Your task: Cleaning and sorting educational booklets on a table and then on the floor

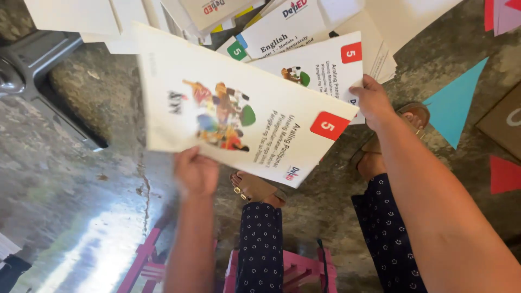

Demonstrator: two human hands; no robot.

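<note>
Head view, left hand [195,172] grasping a white booklet [228,103] (red square at its corner), right hand [372,100] pinching a second booklet [325,68] behind, teal paper triangle [456,108] on the concrete floor [97,163].

Rough grey concrete floor [97,179], cracked at left. Booklet pile [255,21] along top edge; blue paper triangle [456,106] right; red triangle [503,174] below it.
</note>
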